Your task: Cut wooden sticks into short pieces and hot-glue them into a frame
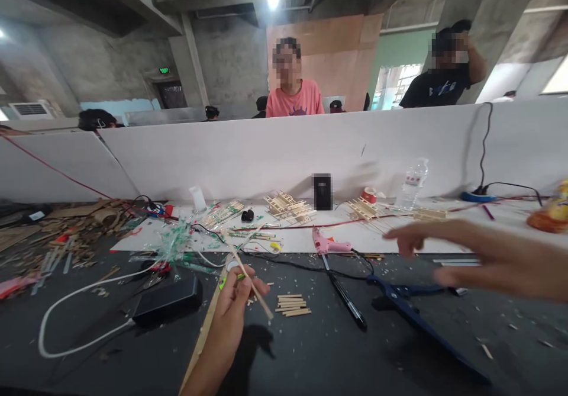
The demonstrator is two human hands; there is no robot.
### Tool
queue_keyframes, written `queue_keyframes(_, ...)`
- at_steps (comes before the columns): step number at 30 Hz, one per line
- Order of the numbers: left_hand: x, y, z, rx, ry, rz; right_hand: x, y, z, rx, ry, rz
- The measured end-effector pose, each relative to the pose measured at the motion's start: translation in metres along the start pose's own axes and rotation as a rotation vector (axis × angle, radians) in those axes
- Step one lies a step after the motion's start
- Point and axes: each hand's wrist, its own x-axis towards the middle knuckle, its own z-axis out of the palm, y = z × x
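Observation:
My left hand (pixel 233 301) is closed around a thin wooden stick (pixel 255 292), which slants across the fingers with both ends sticking out. A yellow-green item (pixel 237 277) shows behind these fingers; I cannot make out what it is. Just right of this hand, several short cut wooden sticks (pixel 293 305) lie together on the dark table. My right hand (pixel 492 260) hovers at the right with fingers apart and pointing left, holding nothing. Below it lies a dark blue two-handled tool (pixel 417 313). Between the hands are a pink glue gun (pixel 328 243) and a black pen (pixel 348 300).
Small wooden stick frames (pixel 288 208) stand along the white partition (pixel 222 159), near a plastic bottle (pixel 412 186). At left lie a black power bank (pixel 168 301) with a white cable, crumpled clear wrapping (pixel 175 236) and wood scraps. People are beyond the partition.

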Motion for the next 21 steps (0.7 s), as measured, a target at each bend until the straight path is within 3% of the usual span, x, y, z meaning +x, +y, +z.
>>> queue_keyframes(2,0.0,0.002,-0.001,-0.1,0.037,0.011,-0.018,0.018,0.034,-0.018,-0.398,-0.007)
queue_keyframes(3,0.0,0.002,-0.001,-0.145,0.051,0.012,-0.031,0.031,0.051,-0.074,-0.493,0.039)
queue_keyframes(5,0.0,0.004,0.004,-0.199,0.061,0.01,-0.061,0.06,0.078,-0.172,-0.549,0.123)
queue_keyframes(8,-0.004,0.008,0.015,-0.227,0.064,0.011,-0.096,0.092,0.102,-0.231,-0.552,0.082)
queue_keyframes(10,-0.009,0.015,0.023,-0.263,0.041,0.022,-0.104,0.099,0.108,-0.241,-0.533,0.059)
queue_keyframes(15,-0.024,0.033,0.029,-0.376,-0.226,-0.003,-0.103,0.085,0.113,-0.423,-0.439,-0.024)
queue_keyframes(18,-0.031,0.037,0.024,-0.297,-0.36,-0.003,-0.107,0.084,0.111,-0.468,-0.405,-0.058)
queue_keyframes(21,-0.035,0.037,0.019,-0.177,-0.409,-0.007,-0.11,0.081,0.104,-0.374,-0.255,-0.001)
